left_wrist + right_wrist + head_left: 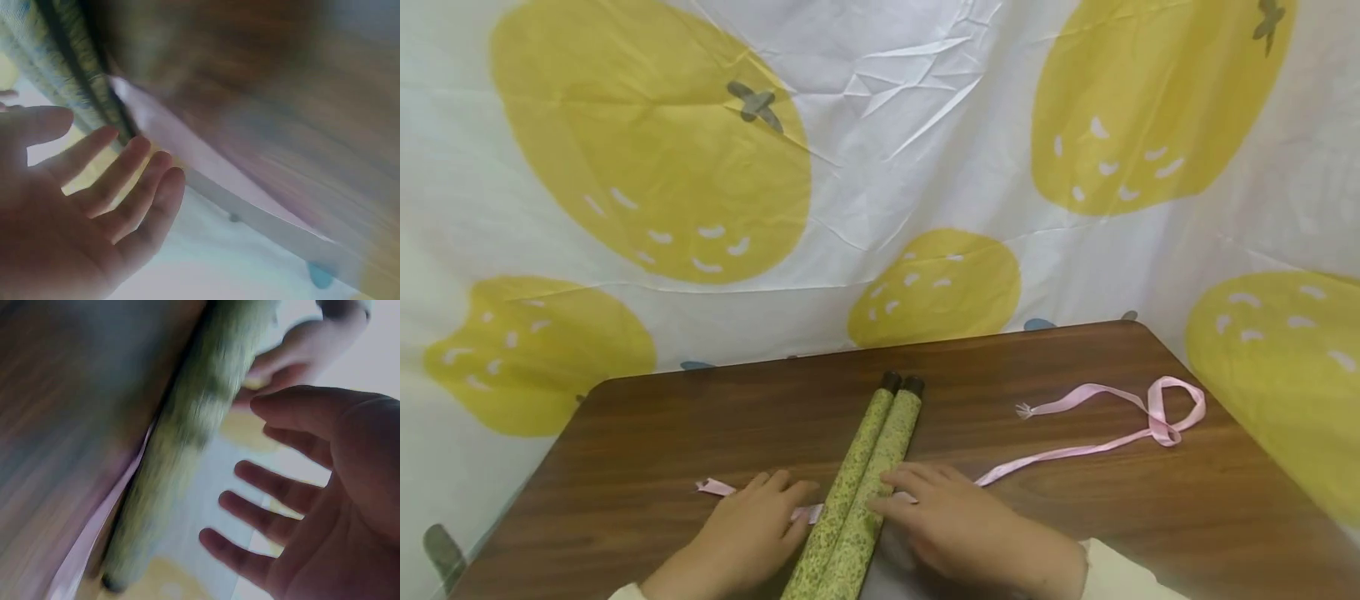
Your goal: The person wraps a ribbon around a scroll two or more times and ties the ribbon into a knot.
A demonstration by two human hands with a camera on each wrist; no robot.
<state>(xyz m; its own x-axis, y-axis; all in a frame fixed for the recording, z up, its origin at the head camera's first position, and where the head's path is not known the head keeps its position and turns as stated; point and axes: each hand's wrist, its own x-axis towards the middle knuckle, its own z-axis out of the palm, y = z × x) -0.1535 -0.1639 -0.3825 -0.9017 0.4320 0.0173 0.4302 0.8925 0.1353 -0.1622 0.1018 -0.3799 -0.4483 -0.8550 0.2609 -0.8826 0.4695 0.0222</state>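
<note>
Two speckled green rolls (855, 487) lie side by side on the table (700, 425), likely light, stiff, best gripped together at mid-length; pink ribbon (1060, 454), seemingly soft, beneath the rolls; left hand (748, 529) and right hand (962, 525), fingers loosely spread, flanking them

Near ends of yr rolls (860, 477) cut off @ btm, head view; mid of pink ribbon (1075, 451) hidden under rolls; table (281, 94) beside rolls blurred, yr wrist cams.

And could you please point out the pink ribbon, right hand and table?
Pink ribbon (1067, 452), head view: its long strand.
Right hand (951, 518), head view: back of the hand.
Table (715, 425), head view: bare part of its top.
</note>
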